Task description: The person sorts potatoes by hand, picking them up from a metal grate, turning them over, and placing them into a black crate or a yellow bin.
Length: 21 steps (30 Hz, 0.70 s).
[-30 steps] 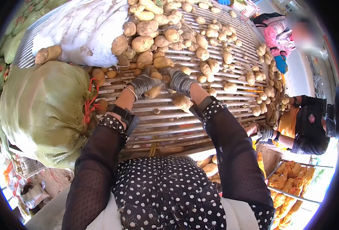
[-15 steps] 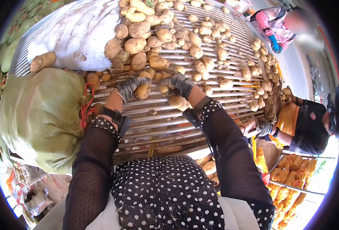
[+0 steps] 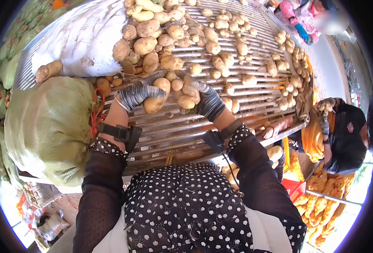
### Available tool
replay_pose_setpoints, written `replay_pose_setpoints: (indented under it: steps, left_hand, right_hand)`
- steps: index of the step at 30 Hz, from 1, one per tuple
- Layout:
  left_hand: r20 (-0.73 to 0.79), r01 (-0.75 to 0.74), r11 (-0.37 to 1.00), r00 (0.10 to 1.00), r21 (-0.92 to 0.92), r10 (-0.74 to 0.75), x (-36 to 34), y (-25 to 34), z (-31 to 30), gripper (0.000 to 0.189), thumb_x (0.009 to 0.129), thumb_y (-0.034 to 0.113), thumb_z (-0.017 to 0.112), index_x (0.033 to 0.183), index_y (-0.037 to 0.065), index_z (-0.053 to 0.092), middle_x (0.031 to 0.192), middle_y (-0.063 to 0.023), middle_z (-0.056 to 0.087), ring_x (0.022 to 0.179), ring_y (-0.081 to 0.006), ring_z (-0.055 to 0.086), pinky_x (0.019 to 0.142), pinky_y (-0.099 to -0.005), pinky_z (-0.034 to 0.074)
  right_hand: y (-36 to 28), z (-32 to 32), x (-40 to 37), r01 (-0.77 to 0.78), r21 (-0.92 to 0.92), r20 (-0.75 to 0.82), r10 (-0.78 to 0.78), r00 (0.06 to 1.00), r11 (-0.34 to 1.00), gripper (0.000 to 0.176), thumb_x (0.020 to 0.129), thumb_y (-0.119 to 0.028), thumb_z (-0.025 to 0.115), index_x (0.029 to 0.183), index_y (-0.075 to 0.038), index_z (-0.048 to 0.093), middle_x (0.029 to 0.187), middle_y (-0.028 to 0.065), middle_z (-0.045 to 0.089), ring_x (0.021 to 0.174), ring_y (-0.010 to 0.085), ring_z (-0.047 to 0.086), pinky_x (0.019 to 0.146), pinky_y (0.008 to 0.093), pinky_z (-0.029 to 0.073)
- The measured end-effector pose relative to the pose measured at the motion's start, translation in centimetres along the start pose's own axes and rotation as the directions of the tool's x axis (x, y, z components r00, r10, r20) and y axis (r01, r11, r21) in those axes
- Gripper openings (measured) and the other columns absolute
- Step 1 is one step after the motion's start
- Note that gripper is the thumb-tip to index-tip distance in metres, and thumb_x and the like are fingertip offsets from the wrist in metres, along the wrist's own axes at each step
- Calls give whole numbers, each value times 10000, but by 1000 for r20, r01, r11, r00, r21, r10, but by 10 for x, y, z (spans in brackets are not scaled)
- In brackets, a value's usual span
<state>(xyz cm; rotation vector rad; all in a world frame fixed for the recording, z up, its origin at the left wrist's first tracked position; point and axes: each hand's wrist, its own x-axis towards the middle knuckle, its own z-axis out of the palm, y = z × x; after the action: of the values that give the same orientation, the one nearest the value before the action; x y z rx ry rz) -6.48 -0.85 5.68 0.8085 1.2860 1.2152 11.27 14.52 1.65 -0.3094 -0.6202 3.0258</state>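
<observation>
My gloved left hand [image 3: 141, 93] is curled around potatoes, with one potato [image 3: 154, 104] under its fingertips and a longer one just beyond. Facing it, my gloved right hand [image 3: 208, 100] is wrapped over other potatoes, among them a round yellowish potato [image 3: 186, 101]. Between the two hands sits a small potato [image 3: 177, 84]. Both hands are just above or on the slatted metal rack [image 3: 165, 135]; the exact gap cannot be told. Beyond my fingers a pile of mixed potatoes [image 3: 145, 45] lies on the slats.
A full green mesh sack [image 3: 47, 130] with red ties stands at my left. A dirty white sack [image 3: 81, 42] lies on the rack behind it. At right a co-worker in black [image 3: 348, 135] holds potatoes; another person [image 3: 298, 19] stands farther off. Filled orange sacks [image 3: 321, 202] are at lower right.
Several potatoes are now gathered between my hands, and my right hand has closed on some. The potato that lay on the slats by my right wrist is gone from there. The near co-worker's hands rose.
</observation>
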Motion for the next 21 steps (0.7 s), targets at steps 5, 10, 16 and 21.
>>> replay_pose_setpoints:
  steps: [5, 10, 16, 21]
  left_hand:
    - [117, 105, 994, 987, 19, -107, -6, 15, 17, 643, 708, 228, 658, 1263, -29, 460, 1188, -90, 531, 1086, -185, 486, 957, -293, 378]
    - [145, 160, 975, 973, 152, -182, -12, 12, 33, 655, 713, 271, 677, 1261, -24, 471, 1173, -87, 542, 1080, -179, 489, 965, -289, 369]
    - [222, 123, 981, 962, 153, -156, -19, 13, 58, 633, 691, 256, 673, 1224, -33, 494, 1137, -99, 555, 1057, -183, 506, 944, -298, 394]
    - [185, 133, 991, 974, 0, -131, -21, 4, 79, 641, 655, 250, 697, 1200, -23, 500, 1065, -97, 580, 957, -200, 567, 860, -305, 471]
  right_hand:
    - [23, -7, -30, 52, 209, 36, -61, 998, 976, 572, 835, -355, 638, 1253, -18, 441, 1104, 152, 571, 987, 293, 594, 805, 433, 535]
    - [39, 2, -56, 131, 194, -44, -125, 991, 972, 536, 855, -408, 601, 1202, -16, 483, 1136, 155, 568, 1000, 293, 594, 824, 430, 526]
    - [48, 13, -97, 187, 251, 46, -204, 978, 950, 504, 874, -394, 576, 1212, -32, 480, 1137, 152, 569, 991, 288, 596, 813, 408, 528]
    - [49, 9, -124, 318, 259, 7, -331, 944, 912, 435, 882, -348, 575, 1175, -34, 503, 1093, 146, 578, 974, 270, 587, 752, 351, 545]
